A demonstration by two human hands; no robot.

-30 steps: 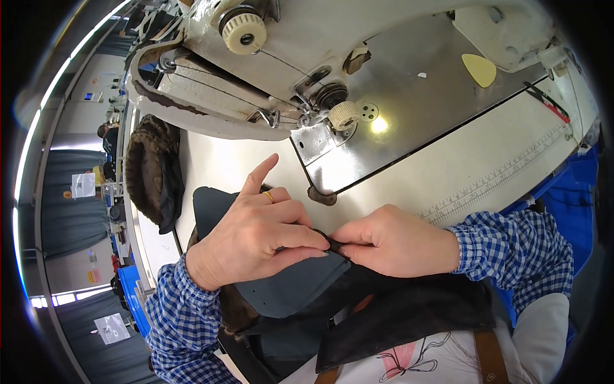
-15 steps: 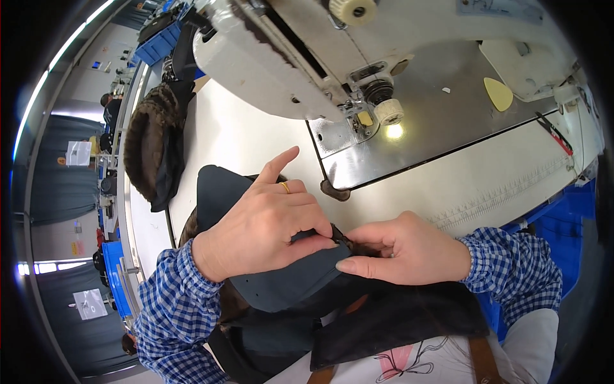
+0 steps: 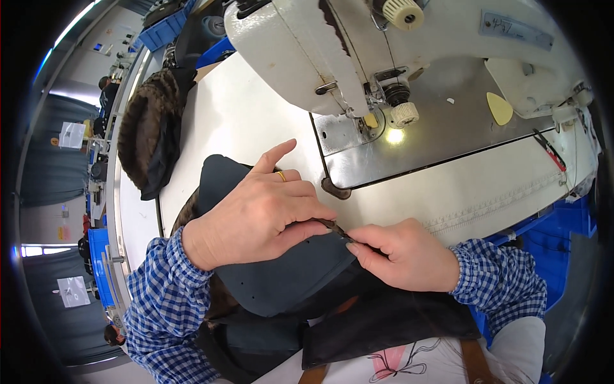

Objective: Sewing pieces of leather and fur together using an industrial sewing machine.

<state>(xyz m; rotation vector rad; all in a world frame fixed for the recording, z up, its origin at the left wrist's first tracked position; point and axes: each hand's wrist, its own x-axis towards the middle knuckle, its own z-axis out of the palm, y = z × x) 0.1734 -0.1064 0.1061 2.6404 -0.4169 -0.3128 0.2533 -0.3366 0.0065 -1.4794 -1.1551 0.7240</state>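
Observation:
A dark slate-coloured fabric piece point(image 3: 281, 281) lined with brown fur lies over the table's near edge and hangs toward my lap. My left hand point(image 3: 262, 214) pinches its upper edge between thumb and fingers, with the index finger raised and a gold ring showing. Close beside it, my right hand point(image 3: 400, 253) grips the same edge between thumb and fingertips. A short strip of brown fur edge point(image 3: 334, 227) shows between the two pinches. Much of the fur side is hidden under the fabric and my left hand.
A white sewing machine point(image 3: 307, 57) with its lamp lit stands ahead, over a metal plate point(image 3: 448, 141). A second fur-lined dark piece point(image 3: 150, 128) lies at the far left. Red-handled snips point(image 3: 550, 150) and a yellow oval piece point(image 3: 499, 109) lie at right. A blue bin point(image 3: 543, 256) hangs below.
My right hand has closed its fingers more tightly, the thumb drawing in against the edge. The edge between my hands now looks straighter. The whole view has shifted slightly.

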